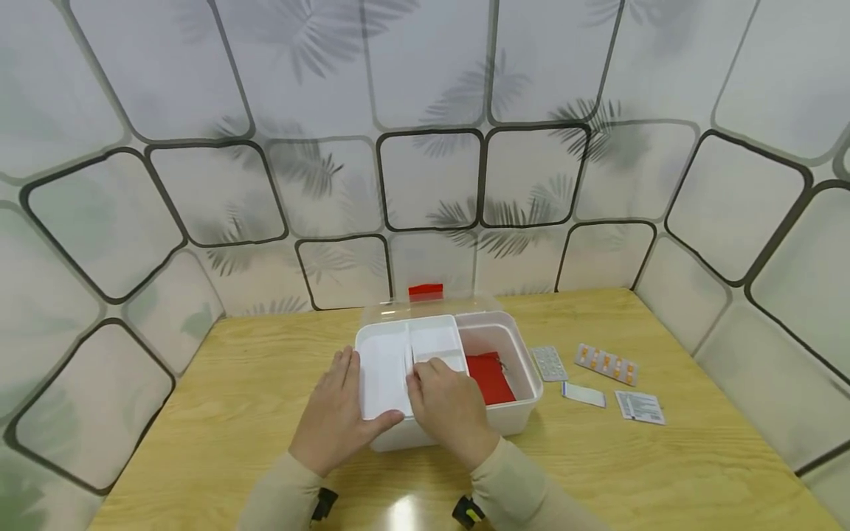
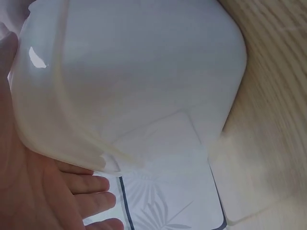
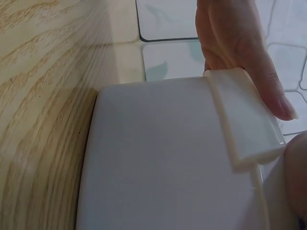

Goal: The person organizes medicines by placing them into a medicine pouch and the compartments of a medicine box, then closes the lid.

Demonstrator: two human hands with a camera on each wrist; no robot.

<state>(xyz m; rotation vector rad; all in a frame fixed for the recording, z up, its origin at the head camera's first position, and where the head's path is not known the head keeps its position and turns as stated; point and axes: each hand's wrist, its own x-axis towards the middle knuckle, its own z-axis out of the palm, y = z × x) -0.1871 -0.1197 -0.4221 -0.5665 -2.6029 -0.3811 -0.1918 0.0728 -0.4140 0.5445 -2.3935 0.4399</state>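
A white compartment tray [image 1: 381, 369] sits on the left part of a white plastic box [image 1: 524, 398] in the head view. My right hand [image 1: 454, 409] has its fingers curled at the tray's raised middle strip [image 1: 408, 359], pinching it. Along the left side lies my left hand [image 1: 335, 420], fingers straight and thumb over the front left corner. In the left wrist view, fingertips of that hand [image 2: 43, 191] extend past the box's corner. The right wrist view shows the left thumb [image 3: 266, 76] above the tray rim. Beneath the right fingers, part of the tray is hidden.
A red pouch [image 1: 490, 377] lies in the box's right part. The clear lid [image 1: 458, 303] with a red latch [image 1: 426, 292] stands open behind. On the wooden table [image 1: 219, 413], right of the box, are blister packs [image 1: 606, 364] [image 1: 549, 363], a small white packet [image 1: 584, 394] and a printed sachet [image 1: 640, 407].
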